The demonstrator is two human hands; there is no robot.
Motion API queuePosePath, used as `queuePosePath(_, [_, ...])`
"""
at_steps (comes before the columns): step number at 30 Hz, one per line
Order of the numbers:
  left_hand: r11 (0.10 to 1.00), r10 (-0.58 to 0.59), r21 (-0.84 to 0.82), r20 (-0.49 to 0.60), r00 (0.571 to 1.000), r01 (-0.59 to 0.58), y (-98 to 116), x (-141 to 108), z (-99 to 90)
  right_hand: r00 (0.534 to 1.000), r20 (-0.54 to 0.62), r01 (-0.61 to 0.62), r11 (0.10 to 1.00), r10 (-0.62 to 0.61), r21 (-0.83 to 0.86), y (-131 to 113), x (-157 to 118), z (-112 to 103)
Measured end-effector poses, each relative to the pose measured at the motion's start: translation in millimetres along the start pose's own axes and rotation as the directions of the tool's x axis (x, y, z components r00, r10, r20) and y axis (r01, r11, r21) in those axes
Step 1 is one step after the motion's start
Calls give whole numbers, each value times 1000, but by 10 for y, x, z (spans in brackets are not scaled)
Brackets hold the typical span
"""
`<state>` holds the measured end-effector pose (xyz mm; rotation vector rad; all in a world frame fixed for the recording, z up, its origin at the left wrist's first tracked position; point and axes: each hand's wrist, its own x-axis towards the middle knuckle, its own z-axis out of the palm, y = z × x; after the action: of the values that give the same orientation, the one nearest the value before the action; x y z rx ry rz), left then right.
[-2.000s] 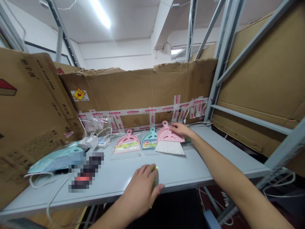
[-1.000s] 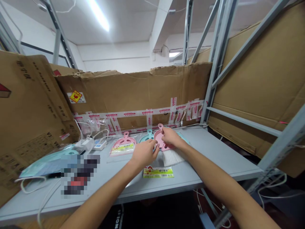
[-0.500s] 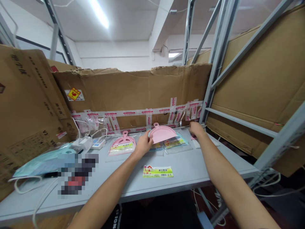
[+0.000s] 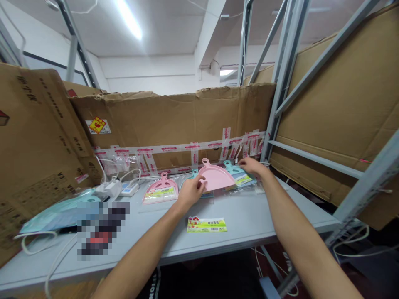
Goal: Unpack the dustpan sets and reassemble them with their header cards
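Two bare hands work over a grey metal shelf [image 4: 237, 237]: the left hand [image 4: 190, 193] pinches the rim of an unbagged pink plastic dustpan [image 4: 216, 177], and the open right hand [image 4: 253, 167] touches a teal dustpan in clear plastic [image 4: 232, 169]. Another pink dustpan [image 4: 163, 185] is still bagged.

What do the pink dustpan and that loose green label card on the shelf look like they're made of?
The pink dustpan looks like moulded plastic: smooth, low sheen, one even colour throughout. The label card seems to be printed paper or thin card, lying flat with bright print; any coating is too small to tell.
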<state>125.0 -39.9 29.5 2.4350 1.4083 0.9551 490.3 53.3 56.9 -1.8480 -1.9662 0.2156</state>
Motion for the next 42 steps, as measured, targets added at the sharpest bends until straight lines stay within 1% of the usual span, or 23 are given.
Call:
queuePosePath(3, [995, -10, 104, 94, 995, 1, 196, 38, 125, 979, -188, -87, 996, 80, -24, 328, -64, -329])
queuePosePath(4, [990, -13, 139, 123, 992, -5, 267, 65, 171, 943, -310, -131, 991, 119, -17, 443, -89, -418])
queuePosePath(6, [980, -21, 201, 178, 984, -15, 406, 142, 267, 853, -481, -208, 977, 203, 43, 640, -139, -546])
queuePosePath(8, [966, -34, 256, 232, 972, -27, 529, 242, 367, 776, -567, -230, 961, 277, 155, 750, -176, -606])
queuePosePath(10, [955, -39, 294, 264, 964, -42, 622, 343, 464, 742, -589, -185, 942, 321, 280, 747, -194, -611])
queuePosePath(12, [950, -31, 306, 276, 961, -57, 678, 426, 538, 748, -574, -105, 914, 333, 393, 643, -191, -577])
queuePosePath(15, [948, -30, 313, 266, 963, -57, 680, 482, 548, 812, -501, -4, 861, 299, 508, 355, -156, -470])
queuePosePath(17, [967, -25, 251, 240, 970, -37, 613, 468, 467, 856, -450, 39, 837, 253, 546, 112, -119, -356])
queuePosePath(19, [998, 24, 57, 227, 974, -38, 492, 412, 335, 887, -408, 71, 812, 214, 580, -158, -80, -197])
queuePosePath(21, [968, 97, -249, 236, 967, -37, 334, 323, 188, 896, -397, 100, 778, 201, 620, -448, -53, 9])
queuePosePath(22, [914, 102, -406, 233, 967, 1, 249, 271, 123, 895, -399, 116, 759, 201, 641, -597, -47, 128])
queuePosePath(23, [829, 83, -556, 221, 972, 56, 166, 218, 66, 894, -403, 135, 738, 197, 662, -744, -48, 254])
queuePosePath(25, [584, -29, -798, 167, 986, 152, 8, 123, -15, 906, -389, 171, 698, 166, 695, -1022, -77, 515])
queuePosePath(27, [336, -206, -925, 112, 972, 177, -135, 61, -61, 933, -345, 193, 673, 98, 714, -1251, -136, 755])
queuePosePath(28, [252, -299, -953, 88, 950, 168, -203, 45, -74, 944, -324, 203, 661, 63, 723, -1340, -174, 856])
queuePosePath(29, [201, -380, -968, 62, 923, 148, -269, 40, -82, 952, -304, 221, 643, 19, 733, -1410, -213, 939])
queuePosePath(30, [182, -442, -976, 31, 896, 123, -333, 43, -87, 959, -284, 237, 619, -24, 749, -1460, -249, 1001])
queuePosePath(32, [205, -502, -975, -35, 864, 80, -448, 65, -89, 965, -251, 247, 569, -74, 784, -1502, -305, 1063])
queuePosePath(33, [233, -502, -971, -68, 862, 59, -494, 79, -90, 968, -242, 238, 554, -67, 798, -1496, -320, 1066])
queuePosePath(35, [314, -458, -949, -138, 878, 14, -552, 98, -99, 968, -251, 207, 557, 2, 805, -1443, -329, 1034])
queuePosePath(37, [428, -369, -903, -202, 907, -27, -556, 97, -128, 959, -280, 199, 581, 52, 789, -1360, -320, 980])
queuePosePath(40, [619, -179, -780, -256, 950, -93, -489, 50, -203, 965, -261, 189, 629, 24, 754, -1246, -314, 915])
queuePosePath(42, [726, -68, -675, -261, 963, -132, -438, -2, -253, 972, -236, 171, 662, 8, 730, -1204, -318, 895])
